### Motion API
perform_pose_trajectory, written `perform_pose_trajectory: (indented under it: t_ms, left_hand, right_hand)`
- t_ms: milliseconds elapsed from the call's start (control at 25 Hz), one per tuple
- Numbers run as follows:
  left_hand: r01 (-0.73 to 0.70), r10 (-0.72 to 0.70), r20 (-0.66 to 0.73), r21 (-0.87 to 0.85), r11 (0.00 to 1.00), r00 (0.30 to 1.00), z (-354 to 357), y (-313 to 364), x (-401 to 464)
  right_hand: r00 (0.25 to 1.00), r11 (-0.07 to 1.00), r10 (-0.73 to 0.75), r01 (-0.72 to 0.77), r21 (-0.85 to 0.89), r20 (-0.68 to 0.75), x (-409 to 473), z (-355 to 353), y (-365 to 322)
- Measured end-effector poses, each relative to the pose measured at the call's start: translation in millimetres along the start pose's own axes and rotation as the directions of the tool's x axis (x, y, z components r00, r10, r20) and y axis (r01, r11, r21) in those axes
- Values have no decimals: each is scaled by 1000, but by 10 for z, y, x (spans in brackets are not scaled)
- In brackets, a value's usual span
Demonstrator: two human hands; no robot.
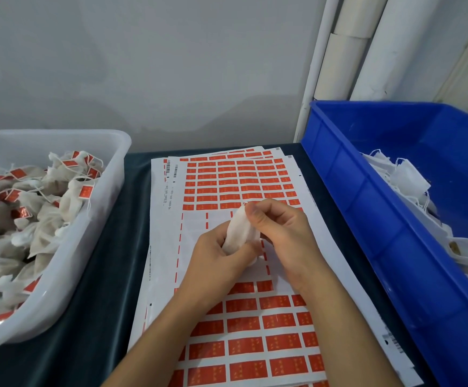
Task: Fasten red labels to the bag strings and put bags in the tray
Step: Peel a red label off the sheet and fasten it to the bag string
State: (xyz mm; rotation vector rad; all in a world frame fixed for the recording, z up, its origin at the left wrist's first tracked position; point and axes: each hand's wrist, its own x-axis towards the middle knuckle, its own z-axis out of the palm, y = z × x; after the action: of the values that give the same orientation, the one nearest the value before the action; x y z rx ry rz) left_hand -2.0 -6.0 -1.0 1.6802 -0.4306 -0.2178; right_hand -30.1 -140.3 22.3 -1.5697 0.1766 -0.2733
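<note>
Left hand: the left hand (216, 252) is over the middle of the label sheets, its fingers curled round the lower end of a small white bag (239, 231), gripping it from below.

Right hand: the right hand (278, 233) is just beside the left one, fingers bent, with thumb and fingertips pinching the upper end of the same bag.

Bag: it is held between both hands above the sheets, tilted, its top pointing away from the person. Its string is hidden by the fingers, so I cannot tell whether a label is on it.

Label sheets: a stack of white sheets (165, 247) lies on the table in front of the person, printed with rows of red labels (244, 325). Full rows show at the far end and the near end; the band under the hands is mostly bare white backing with thin red strips at the edges. Barcodes sit along the sheet margins.

Tray: a translucent white tray (110, 174) stands on the left, touching the table near the sheets' left edge. It is heaped with finished bags (45, 219), many showing red labels on white strings.

Blue bin: a deep blue bin (366, 208) stands on the right, just beside the sheets. White bags with loose strings (406, 180) lie along its right side, none showing red.

Table: a dark teal cloth (121, 247) covers it.

Background: a grey wall, and white rolls (347, 57) leaning upright in the corner behind the bin.
</note>
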Motion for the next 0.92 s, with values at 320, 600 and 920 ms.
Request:
perform_pose_trajectory:
  t_ms: [320, 600, 920]
  left_hand:
    - [-7, 7, -11, -21, 1000, 1000, -7, 1, 5]
    - [-17, 17, -20, 22, 1000, 1000, 5, 19, -4]
    - [12, -10, 38, -74, 997, 999, -29, 46, -24]
  right_hand:
    - [1000, 1000, -6, 6, 4, 13, 1, -13, 0]
    - [999, 1000, -23, 23, -6, 30, -10, -5, -7]
    - [1000, 1000, -5, 5, -2, 1, 10, -13, 8]
